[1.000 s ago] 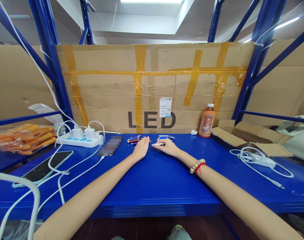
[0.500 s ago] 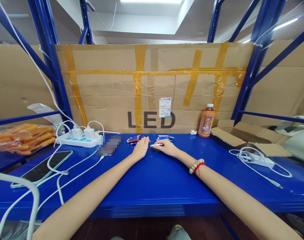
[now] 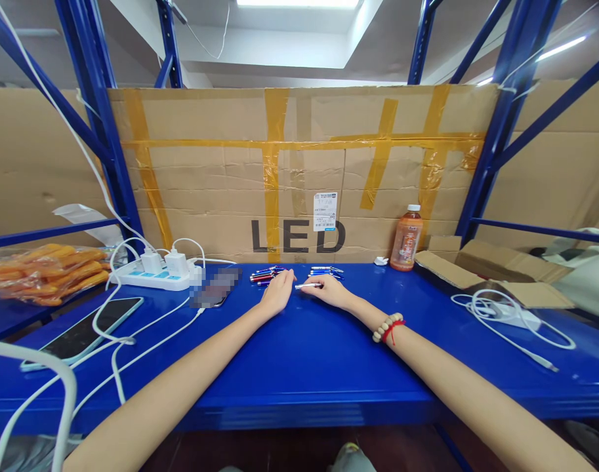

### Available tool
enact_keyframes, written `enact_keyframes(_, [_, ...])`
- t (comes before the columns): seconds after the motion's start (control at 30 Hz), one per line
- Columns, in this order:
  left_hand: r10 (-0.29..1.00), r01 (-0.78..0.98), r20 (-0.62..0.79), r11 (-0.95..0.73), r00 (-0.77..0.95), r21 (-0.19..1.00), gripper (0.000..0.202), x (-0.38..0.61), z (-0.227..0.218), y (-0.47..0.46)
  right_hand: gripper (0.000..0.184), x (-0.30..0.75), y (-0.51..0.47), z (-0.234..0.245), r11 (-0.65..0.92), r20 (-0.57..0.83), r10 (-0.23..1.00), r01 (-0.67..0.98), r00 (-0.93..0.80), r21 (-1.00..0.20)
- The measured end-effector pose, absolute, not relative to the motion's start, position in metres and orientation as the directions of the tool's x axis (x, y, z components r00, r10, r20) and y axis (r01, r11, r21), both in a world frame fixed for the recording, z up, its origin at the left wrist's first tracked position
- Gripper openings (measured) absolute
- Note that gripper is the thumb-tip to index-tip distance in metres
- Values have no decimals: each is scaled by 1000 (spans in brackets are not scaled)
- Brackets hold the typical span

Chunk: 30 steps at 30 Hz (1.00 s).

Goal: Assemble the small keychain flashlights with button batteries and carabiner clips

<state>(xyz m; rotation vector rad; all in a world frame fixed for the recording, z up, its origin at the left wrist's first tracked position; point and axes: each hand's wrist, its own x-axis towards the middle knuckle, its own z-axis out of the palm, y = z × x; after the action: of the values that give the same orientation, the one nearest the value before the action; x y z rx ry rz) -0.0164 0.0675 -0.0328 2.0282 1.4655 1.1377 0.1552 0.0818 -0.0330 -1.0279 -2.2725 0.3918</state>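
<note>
In the head view my right hand (image 3: 331, 290) pinches a slim silver-coloured pen (image 3: 305, 286), held nearly level just above the blue tabletop with its tip towards the left. My left hand (image 3: 278, 292) rests on its side on the table, fingers stretched forward and holding nothing visible. Left of it lies a loose group of red and blue pens (image 3: 262, 276), partly covered by the hand. A second group of blue and silver pens (image 3: 326, 269) lies just behind my right hand. A small gap separates the two hands.
On the left are a power strip (image 3: 156, 278) with chargers, a dark phone (image 3: 220, 288), another phone (image 3: 90, 328) and looping white cables. To the right stand an orange drink bottle (image 3: 406, 239), an open cardboard box (image 3: 449, 265) and a coiled white cable (image 3: 510, 314). Cardboard (image 3: 210, 190) walls the back.
</note>
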Motion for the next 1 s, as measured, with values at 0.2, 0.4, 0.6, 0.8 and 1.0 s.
enact_keyframes(0.2, [913,595,388,-381,124,707,36,-16,-32,66,25,155,82,-33,661,404,750,570,-524,-488])
enact_keyframes(0.4, [912,598,390,-384,126,703,35,-16,-32,65,29,154,80,-33,655,412,756,577,-509,-488])
enact_keyframes(0.6, [912,602,387,-385,133,699,33,-17,-33,66,34,154,78,-33,644,413,765,581,-495,-497])
enact_keyframes(0.8, [913,607,384,-383,135,696,33,-17,-34,68,31,155,81,-34,641,405,768,581,-497,-502])
enact_keyframes(1.0, [911,612,387,-388,141,690,34,-17,-34,68,31,155,82,-33,646,401,763,578,-508,-498])
